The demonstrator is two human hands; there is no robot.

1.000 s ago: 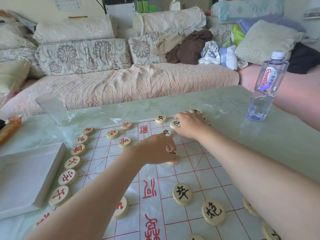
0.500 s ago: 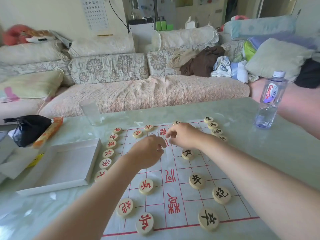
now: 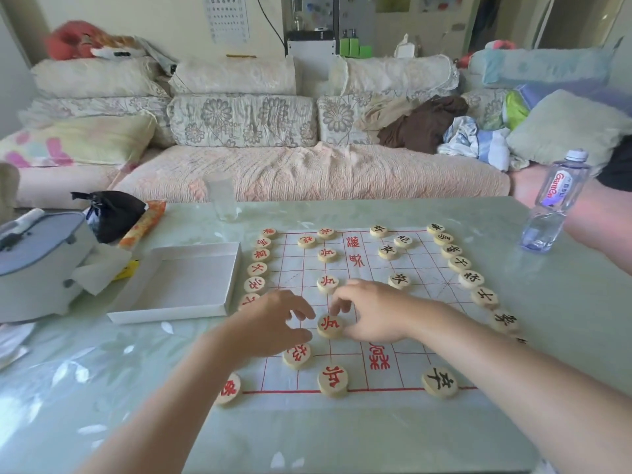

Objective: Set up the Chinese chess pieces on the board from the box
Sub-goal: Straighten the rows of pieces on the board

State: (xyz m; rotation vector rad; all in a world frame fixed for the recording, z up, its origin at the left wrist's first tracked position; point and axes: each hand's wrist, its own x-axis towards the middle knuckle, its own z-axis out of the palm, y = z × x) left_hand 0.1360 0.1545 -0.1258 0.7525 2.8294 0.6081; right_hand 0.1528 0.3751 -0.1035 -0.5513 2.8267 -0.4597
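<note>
A long sofa (image 3: 307,176) under a pinkish quilted cover fills the upper half of the frame, its back stacked with floral cushions and a heap of brown and blue clothes at the upper right. Below it, a pale green glossy table (image 3: 342,436) spreads across the lower half. On the table, right of centre, lies the board (image 3: 301,268), a white sheet with a red grid. A column of red-lettered pieces (image 3: 258,268) runs down its left edge and a column of black-lettered pieces (image 3: 470,279) down its right, with more of both scattered on the lines between. At the far left sits a grey case (image 3: 37,254), closed, with a black bag (image 3: 113,213) behind it. Just left of the board lies the white box (image 3: 184,278), open-topped, its white floor showing. A clear water bottle (image 3: 554,206) with a white cap stands at the right edge, well apart from the board; its fill level cannot be told. A clear glass (image 3: 222,200) stands at the table's far edge, its contents unclear. Both forearms reach in from the bottom. The right hand (image 3: 376,313) pinches a red piece (image 3: 330,326) between forefinger and thumb at the board's near middle. The left hand (image 3: 273,323) has loosely bent fingers just beside that piece, grasping nothing.
</note>
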